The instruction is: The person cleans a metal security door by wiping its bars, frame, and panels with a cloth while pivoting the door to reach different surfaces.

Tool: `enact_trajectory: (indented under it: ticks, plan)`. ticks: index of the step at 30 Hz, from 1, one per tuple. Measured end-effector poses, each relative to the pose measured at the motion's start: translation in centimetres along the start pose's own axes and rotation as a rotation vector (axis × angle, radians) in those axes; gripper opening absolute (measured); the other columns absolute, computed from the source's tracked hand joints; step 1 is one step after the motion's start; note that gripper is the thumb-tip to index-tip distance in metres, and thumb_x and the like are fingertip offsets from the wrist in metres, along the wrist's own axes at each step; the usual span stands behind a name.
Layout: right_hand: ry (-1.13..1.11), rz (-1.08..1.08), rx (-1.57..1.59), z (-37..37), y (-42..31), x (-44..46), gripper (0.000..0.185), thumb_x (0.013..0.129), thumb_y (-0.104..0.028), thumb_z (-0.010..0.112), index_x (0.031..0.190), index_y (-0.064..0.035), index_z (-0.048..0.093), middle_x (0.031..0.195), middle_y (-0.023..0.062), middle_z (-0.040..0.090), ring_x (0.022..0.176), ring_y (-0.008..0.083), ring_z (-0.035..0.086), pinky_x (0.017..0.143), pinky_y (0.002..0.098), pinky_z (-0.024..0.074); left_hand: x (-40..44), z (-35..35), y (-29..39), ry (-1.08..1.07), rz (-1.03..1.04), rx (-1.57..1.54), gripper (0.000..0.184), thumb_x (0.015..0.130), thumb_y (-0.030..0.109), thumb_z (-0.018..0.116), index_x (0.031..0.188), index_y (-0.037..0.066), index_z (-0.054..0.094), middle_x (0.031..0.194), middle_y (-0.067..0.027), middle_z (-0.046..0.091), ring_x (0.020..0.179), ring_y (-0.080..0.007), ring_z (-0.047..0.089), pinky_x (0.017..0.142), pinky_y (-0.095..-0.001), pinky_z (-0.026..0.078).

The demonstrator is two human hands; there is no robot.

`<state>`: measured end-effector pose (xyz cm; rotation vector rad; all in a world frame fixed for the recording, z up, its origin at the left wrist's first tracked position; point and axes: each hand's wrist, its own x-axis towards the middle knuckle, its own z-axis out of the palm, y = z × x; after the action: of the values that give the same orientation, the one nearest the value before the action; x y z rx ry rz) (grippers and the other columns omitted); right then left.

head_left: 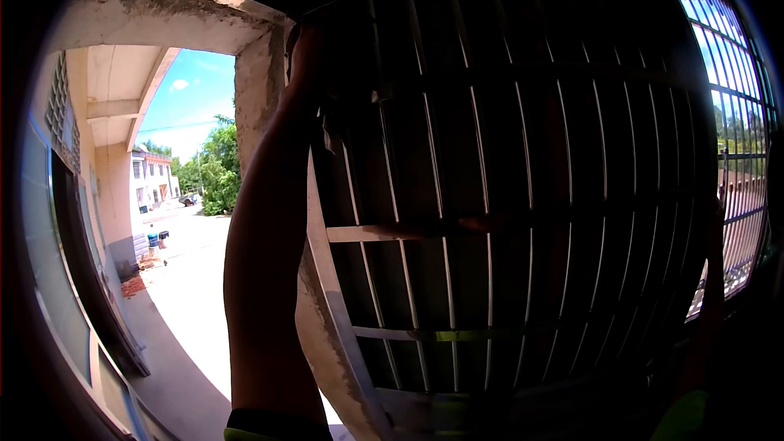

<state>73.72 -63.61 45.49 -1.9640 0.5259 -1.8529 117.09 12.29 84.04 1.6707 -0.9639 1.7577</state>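
Observation:
A large dark panel of thin metal bars [487, 278], with several flat crossbars, fills the middle and right of the head view. My left arm reaches up along its left side, and my left hand [309, 57] is closed at the panel's upper left edge. Deep shadow hides most of those fingers. On the far right my right forearm rises in shadow, with my right hand [715, 224] by the panel's right edge. Its fingers are too dark to make out.
A rough concrete frame [260, 86] borders an opening on the left. Through it show a sunlit yard [192, 278], a green tree [219, 167] and a pale building [155, 178]. Sliding window panes [61, 253] stand at far left. A barred window [739, 114] is at right.

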Motion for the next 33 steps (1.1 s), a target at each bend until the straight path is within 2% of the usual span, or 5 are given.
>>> enact_trajectory:
  ticks: [2,5,20,26,33]
  plan:
    - [-0.049,0.053,-0.081,-0.4,0.3,-0.3,0.048,0.109,-0.031,0.033,0.147,-0.0027,0.045,0.144,0.0118,0.052,0.135,0.0238,0.048,0.113,0.0352,0.0361,-2.2,-0.8,0.8,-0.043,0.017,-0.018,0.043,0.091,0.02,0.06,0.132,0.006,0.056,0.118,-0.0209,0.066,0.108,-0.0359,0.065,0.092,-0.0457,0.053]
    - [-0.179,-0.028,0.212,-1.2,0.4,0.3,0.052,0.108,-0.043,0.041,0.14,-0.0036,0.05,0.097,0.0007,0.05,0.089,0.0115,0.048,0.084,0.0291,0.044,-3.2,-1.0,0.7,-0.06,0.091,-0.038,0.037,0.091,0.019,0.059,0.124,0.003,0.06,0.113,-0.0208,0.067,0.104,-0.0356,0.067,0.088,-0.0437,0.054]
    - [-0.069,0.105,0.044,-5.8,7.0,1.7,0.05,0.109,-0.033,0.038,0.15,-0.0044,0.041,0.15,0.0112,0.046,0.14,0.023,0.041,0.115,0.0375,0.0364,0.9,2.8,-4.6,0.118,0.234,0.084,0.047,0.092,0.031,0.062,0.135,0.011,0.055,0.126,-0.0154,0.061,0.117,-0.0327,0.059,0.096,-0.0431,0.051]
    - [0.193,0.084,0.106,-0.7,-12.9,-5.2,0.061,0.103,-0.05,0.049,0.117,0.0084,0.062,0.105,0.0236,0.068,0.095,0.0346,0.061,0.088,0.0434,0.0484,-4.4,0.9,-1.2,-0.035,0.211,0.123,0.037,0.091,0.027,0.063,0.124,0.012,0.059,0.119,-0.0207,0.064,0.114,-0.0388,0.06,0.087,-0.0494,0.055]
    - [0.137,0.002,0.06,-0.3,-8.3,-3.8,0.057,0.105,-0.044,0.044,0.132,0.0045,0.056,0.121,0.018,0.064,0.108,0.0273,0.06,0.093,0.0371,0.0501,-11.5,-1.1,2.8,0.157,0.084,0.086,0.032,0.091,0.014,0.064,0.123,0.014,0.064,0.118,-0.0142,0.062,0.107,-0.0332,0.061,0.09,-0.043,0.052]
